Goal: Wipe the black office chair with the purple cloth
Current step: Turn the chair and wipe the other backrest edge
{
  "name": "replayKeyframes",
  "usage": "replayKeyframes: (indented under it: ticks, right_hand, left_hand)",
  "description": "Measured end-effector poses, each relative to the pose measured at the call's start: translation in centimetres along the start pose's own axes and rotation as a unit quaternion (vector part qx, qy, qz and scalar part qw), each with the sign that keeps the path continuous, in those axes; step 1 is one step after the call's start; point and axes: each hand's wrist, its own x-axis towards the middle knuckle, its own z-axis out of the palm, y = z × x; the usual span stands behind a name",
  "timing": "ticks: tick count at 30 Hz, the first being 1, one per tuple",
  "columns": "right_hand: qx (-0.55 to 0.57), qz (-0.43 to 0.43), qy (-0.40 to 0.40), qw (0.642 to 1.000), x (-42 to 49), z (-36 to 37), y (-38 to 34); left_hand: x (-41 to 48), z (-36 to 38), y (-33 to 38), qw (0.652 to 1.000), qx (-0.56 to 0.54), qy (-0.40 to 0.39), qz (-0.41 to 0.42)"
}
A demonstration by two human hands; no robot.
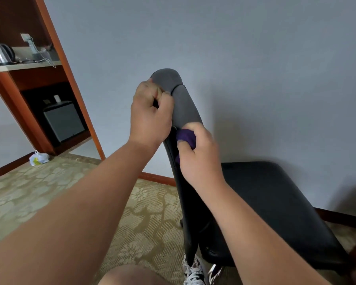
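Observation:
The black office chair (pixel 271 202) stands in front of me, seen from the side, its backrest edge rising to a rounded top (pixel 173 87). My left hand (pixel 150 114) grips the upper edge of the backrest, fingers curled round it. Just below, my right hand (pixel 199 155) holds the bunched purple cloth (pixel 186 137) and presses it against the backrest edge. Most of the cloth is hidden inside the hand.
A grey wall is close behind the chair. At the left a wooden cabinet (pixel 56 64) holds a kettle (pixel 1 54) and a small fridge (pixel 64 122). A white plastic bag (pixel 38 158) lies on the patterned carpet (pixel 49 192). My shoe (pixel 193 272) is under the chair.

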Motion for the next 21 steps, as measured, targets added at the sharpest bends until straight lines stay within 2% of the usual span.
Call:
replayKeyframes:
  ticks: [3,7,10,13,18,21]
  right_hand:
    - [-0.035,-0.008,-0.041,0.998,2.1,-1.2,-0.7]
    - [-0.019,0.008,-0.068,0.997,2.0,-2.5,-0.7]
    - [-0.005,0.030,-0.053,0.998,1.6,-3.1,-0.1]
    - [-0.003,0.026,-0.031,0.999,2.0,-4.2,0.2]
    - [-0.004,-0.023,-0.019,1.000,3.4,-4.9,-0.7]
    - [-0.023,-0.063,-0.057,0.996,4.0,-4.3,-1.7]
  left_hand:
    - [-0.2,-0.1,0.4,1.000,0.014,-0.007,0.013]
    - [-0.3,-0.3,1.0,1.000,0.015,-0.027,0.000]
    - [-0.3,-0.9,1.8,0.997,0.000,-0.059,-0.048]
    - [0.4,-2.1,2.9,0.987,-0.011,-0.096,-0.132]
    - [2.6,-2.0,3.3,0.976,0.008,-0.074,-0.205]
    - [4.0,-1.4,3.8,0.961,0.047,-0.094,-0.257]
